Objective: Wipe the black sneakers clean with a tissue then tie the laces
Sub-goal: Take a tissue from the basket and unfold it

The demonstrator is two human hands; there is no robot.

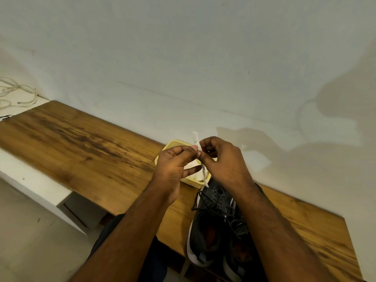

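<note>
Wooden bench against a plain wall, a tissue being readied above the sneakers.

Nearest, the black sneakers [215, 226] are being left side by side on the bench [81, 151], laces loose, probably awaiting wiping. Above them, a tissue [200, 159] is being pinched by the left hand [175, 165] and the right hand [221, 161], fingers curled, seemingly being unfolded. Behind, a yellow basket [171, 147] is being kept within reach.
</note>
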